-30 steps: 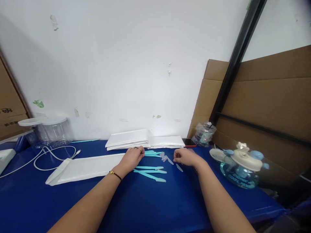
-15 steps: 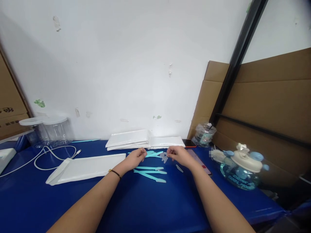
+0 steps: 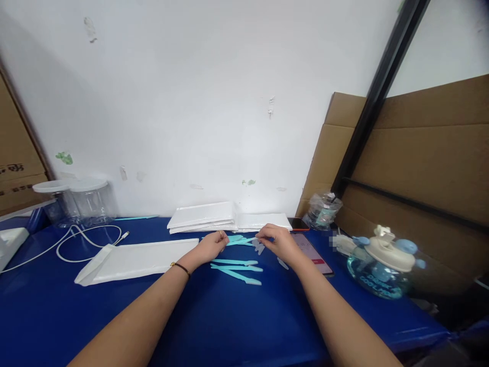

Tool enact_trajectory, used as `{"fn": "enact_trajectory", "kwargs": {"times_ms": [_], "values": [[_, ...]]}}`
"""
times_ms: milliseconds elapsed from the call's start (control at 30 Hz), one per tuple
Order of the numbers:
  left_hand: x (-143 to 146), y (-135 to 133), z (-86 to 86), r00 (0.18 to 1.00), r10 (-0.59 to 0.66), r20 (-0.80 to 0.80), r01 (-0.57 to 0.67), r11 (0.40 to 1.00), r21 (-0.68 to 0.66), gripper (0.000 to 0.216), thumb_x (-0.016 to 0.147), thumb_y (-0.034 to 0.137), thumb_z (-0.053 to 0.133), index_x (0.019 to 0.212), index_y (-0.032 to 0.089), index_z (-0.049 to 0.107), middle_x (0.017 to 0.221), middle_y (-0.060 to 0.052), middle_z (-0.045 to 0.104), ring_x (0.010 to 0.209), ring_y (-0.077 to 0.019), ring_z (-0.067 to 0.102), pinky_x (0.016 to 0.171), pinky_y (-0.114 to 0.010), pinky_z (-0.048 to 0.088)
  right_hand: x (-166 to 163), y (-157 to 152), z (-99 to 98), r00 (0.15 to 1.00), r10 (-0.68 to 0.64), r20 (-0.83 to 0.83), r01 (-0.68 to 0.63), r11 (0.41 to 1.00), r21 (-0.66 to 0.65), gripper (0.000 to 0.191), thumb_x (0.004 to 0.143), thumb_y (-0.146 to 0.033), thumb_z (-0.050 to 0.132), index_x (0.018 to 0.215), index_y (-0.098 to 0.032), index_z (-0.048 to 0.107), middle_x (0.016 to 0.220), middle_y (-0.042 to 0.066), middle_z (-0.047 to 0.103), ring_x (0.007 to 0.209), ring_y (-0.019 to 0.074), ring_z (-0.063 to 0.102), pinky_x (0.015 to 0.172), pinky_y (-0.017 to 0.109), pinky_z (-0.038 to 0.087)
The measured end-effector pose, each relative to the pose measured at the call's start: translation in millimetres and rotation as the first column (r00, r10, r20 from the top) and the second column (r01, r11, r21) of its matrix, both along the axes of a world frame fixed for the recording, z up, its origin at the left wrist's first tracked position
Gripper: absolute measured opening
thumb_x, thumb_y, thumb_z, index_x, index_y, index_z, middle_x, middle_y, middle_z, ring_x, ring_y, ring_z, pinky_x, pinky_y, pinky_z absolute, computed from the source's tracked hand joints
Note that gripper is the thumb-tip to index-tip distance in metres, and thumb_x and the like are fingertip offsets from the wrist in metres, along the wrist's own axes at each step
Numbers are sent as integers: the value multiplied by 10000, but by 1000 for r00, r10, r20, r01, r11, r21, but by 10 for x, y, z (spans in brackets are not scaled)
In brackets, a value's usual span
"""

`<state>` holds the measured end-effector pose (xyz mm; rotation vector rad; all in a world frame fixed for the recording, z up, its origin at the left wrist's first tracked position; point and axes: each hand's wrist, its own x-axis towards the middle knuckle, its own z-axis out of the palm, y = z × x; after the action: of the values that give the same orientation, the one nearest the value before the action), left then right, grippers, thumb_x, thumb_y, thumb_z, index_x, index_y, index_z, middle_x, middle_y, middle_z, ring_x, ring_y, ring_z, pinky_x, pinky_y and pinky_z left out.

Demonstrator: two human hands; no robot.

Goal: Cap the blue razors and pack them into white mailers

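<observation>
My left hand point(image 3: 214, 245) is closed, with thumb and fingertips pinched on a turquoise eyebrow razor; its handle end point(image 3: 204, 238) peeks out behind the hand. More turquoise razors point(image 3: 236, 239) lie just right of those fingertips, partly overlapping. My right hand point(image 3: 278, 241) is closed in a pinch above small translucent blade caps point(image 3: 259, 246); what sits between its fingertips is too small to make out. Several razors point(image 3: 237, 268) lie fanned on the blue tabletop point(image 3: 229, 321) in front of both hands. A single loose cap point(image 3: 282, 263) rests below my right hand.
White padded mailers point(image 3: 202, 216) are stacked by the wall, and another mailer point(image 3: 141, 260) lies at left. A phone point(image 3: 315, 256) lies beside my right wrist. Farther right stands a water bottle point(image 3: 382, 265). Clear jars point(image 3: 91, 204) and a white cable point(image 3: 63, 244) occupy the left.
My right hand has shifted slightly left and up, its fingertips now over the blade caps. My left hand stays almost in place. The camera view has moved a little.
</observation>
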<state>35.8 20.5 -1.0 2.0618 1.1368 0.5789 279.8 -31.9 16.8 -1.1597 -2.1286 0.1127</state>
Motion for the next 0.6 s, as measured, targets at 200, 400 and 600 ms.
{"fn": "enact_trajectory", "kwargs": {"times_ms": [200, 400, 600], "values": [[-20, 7, -2, 1000, 12, 15, -11, 998, -56, 310, 783, 480, 397, 723, 183, 464, 609, 33, 465, 534, -104, 387, 524, -218, 314, 16, 11, -9, 1000, 10, -2, -10, 1000, 5, 147, 826, -175, 537, 833, -208, 681, 857, 52, 645, 803, 159, 596, 734, 272, 453], [-19, -23, 15, 997, -18, 69, 27, 991, -134, 307, 771, 491, 439, 752, 188, 486, 603, 48, 460, 514, -94, 346, 504, -210, 283, -38, -15, 10, 993, 61, -97, -65, 997, -38, 127, 809, -202, 565, 821, -214, 690, 841, 47, 660, 791, 162, 613, 732, 270, 467], [3, -106, 79, 996, -72, 46, 80, 974, -210, 302, 769, 480, 454, 798, 184, 502, 629, 31, 512, 519, -91, 383, 487, -199, 300, -120, -45, -7, 992, 80, -101, -90, 991, -103, 105, 791, -230, 594, 787, -210, 697, 802, 39, 668, 749, 156, 615, 704, 258, 463]]}}
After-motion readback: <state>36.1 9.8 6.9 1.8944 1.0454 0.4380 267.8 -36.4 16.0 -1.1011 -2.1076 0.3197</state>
